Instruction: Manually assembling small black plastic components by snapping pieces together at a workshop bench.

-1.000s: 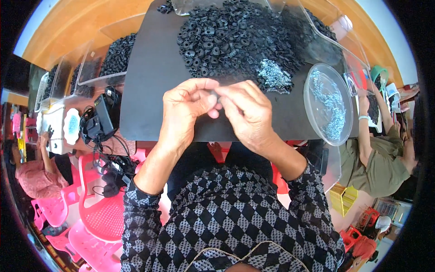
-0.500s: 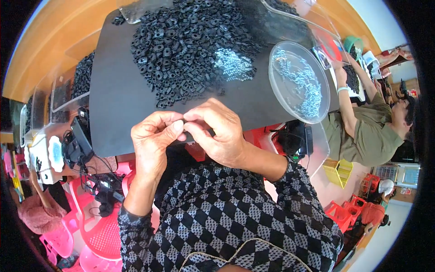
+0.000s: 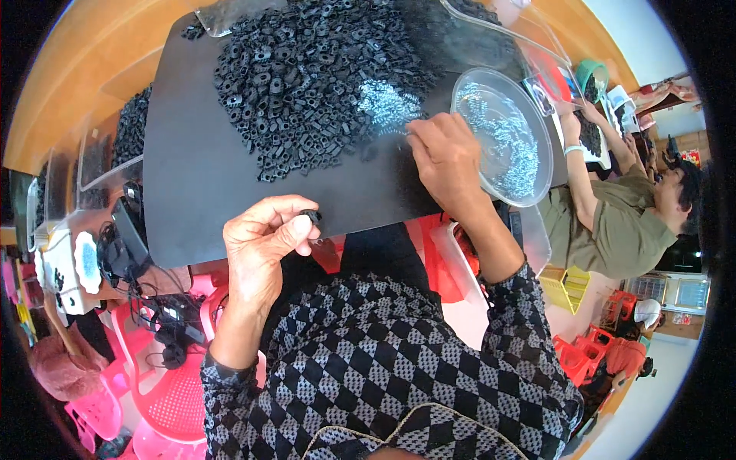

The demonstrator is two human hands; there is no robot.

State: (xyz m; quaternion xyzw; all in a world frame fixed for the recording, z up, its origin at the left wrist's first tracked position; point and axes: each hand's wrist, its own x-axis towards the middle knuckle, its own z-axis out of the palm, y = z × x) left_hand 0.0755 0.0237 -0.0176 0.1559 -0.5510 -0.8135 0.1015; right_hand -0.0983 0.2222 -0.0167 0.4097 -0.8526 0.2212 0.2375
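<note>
Springs (image 3: 387,106): pale little coil-looking bits, heaped on the worktop (image 3: 184,153) right up against the black pile, right of centre and well back from the near edge.
Right hand (image 3: 448,161): thumb and finger bunched close at the heap's near-right fringe; can't tell if they've got a bit between them. I'd pick from that loose fringe, tips only, so you don't drag up a tangle.
Left hand (image 3: 261,238): pinching one black part (image 3: 313,217) between thumb and fingers, right by the near edge. Light grip's plenty imo, just don't let it twist.
Near edge: kinda risky, a dropped piece could go straight over. I'd hold the part further in.
Black pile (image 3: 307,84): spread toward the far edge, so steer your knuckles clear.
Clear dish (image 3: 529,107): more springs, by the right edge.
</note>
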